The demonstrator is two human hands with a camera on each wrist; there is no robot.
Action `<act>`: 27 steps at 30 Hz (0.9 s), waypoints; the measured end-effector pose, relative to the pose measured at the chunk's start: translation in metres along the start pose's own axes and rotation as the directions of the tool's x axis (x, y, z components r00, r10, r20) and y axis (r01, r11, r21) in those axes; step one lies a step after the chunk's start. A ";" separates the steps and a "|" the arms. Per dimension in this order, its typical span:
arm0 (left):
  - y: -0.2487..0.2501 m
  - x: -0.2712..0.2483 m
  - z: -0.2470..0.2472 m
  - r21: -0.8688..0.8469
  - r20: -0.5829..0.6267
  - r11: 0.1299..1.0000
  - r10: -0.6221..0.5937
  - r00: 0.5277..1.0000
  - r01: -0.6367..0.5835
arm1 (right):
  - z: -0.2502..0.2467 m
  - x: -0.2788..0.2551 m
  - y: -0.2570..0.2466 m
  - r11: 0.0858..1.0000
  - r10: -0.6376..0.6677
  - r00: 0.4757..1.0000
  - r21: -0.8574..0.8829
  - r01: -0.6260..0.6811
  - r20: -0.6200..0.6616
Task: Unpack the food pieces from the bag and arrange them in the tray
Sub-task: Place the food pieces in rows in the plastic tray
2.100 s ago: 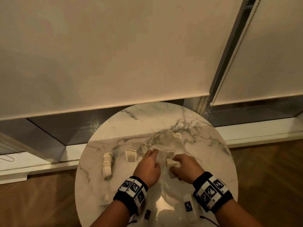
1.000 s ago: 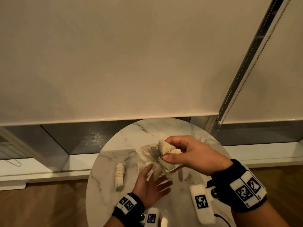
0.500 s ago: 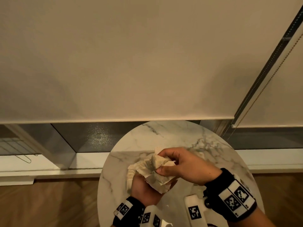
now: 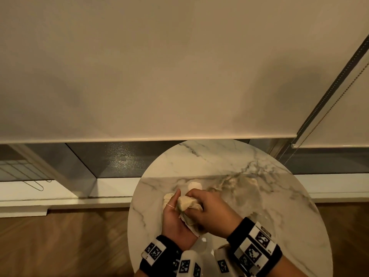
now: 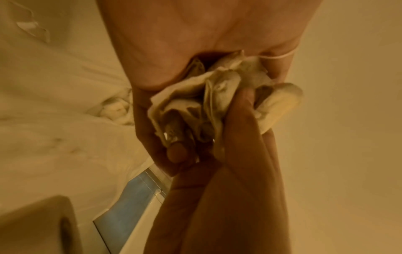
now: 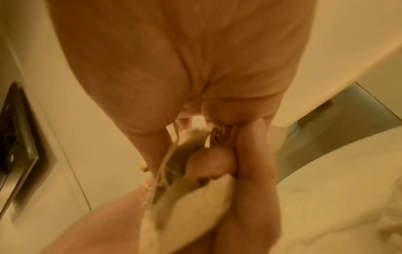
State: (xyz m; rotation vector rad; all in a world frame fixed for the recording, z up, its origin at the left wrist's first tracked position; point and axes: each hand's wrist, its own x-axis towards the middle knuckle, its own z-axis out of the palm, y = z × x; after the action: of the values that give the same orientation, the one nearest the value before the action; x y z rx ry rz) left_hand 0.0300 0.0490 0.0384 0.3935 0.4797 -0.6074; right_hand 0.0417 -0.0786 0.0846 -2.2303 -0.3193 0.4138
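Observation:
Both hands meet over the near part of the round marble top (image 4: 279, 216). A crumpled pale food bundle (image 4: 186, 203) sits between them. My left hand (image 4: 173, 210) lies palm up and cups it from below, thumb raised beside it. My right hand (image 4: 201, 208) grips it from above with curled fingers. The left wrist view shows the bundle (image 5: 217, 103) as folded thin sheets, pinched by right fingers (image 5: 239, 137). In the right wrist view the bundle (image 6: 191, 197) is pressed against the left hand (image 6: 97, 223). The clear bag (image 4: 241, 183) lies slack on the marble to the right.
Two pale food pieces (image 4: 194, 185) (image 4: 168, 196) lie on the marble just beyond the hands; more (image 5: 117, 110) show in the left wrist view. A roller blind (image 4: 159, 76) and window sill (image 4: 60, 200) stand behind. Wood floor (image 4: 60, 246) surrounds the table.
The right hand lifted the bundle out of the bag, and the left hand came under it palm up. Both hands have since sunk toward the near part of the marble, closed together.

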 end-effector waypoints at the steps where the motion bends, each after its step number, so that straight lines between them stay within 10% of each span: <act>1: 0.001 0.000 -0.002 0.006 -0.006 1.000 0.005 1.000 -0.005 | 0.005 0.001 0.000 0.998 -0.021 1.000 -0.061 0.020 -0.015; 12: 0.022 -0.003 -0.037 0.068 -0.082 0.997 -0.022 0.996 0.028 | 0.025 0.002 -0.008 0.914 -0.087 0.991 -0.405 0.041 -0.098; 21: 0.046 -0.009 -0.052 0.088 -0.086 0.993 -0.067 0.994 0.075 | 0.045 0.014 -0.007 0.987 -0.153 0.972 -0.067 0.143 -0.181; 27: 0.057 -0.011 -0.059 0.064 -0.047 0.989 -0.128 0.991 0.130 | 0.063 0.033 0.002 0.968 0.078 0.899 0.250 0.036 -0.431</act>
State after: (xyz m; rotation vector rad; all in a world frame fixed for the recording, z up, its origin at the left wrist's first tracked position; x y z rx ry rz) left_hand 0.0394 0.1255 0.0077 0.4424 0.5299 -0.7430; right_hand 0.0470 -0.0243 0.0384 -2.0050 0.0018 -0.0468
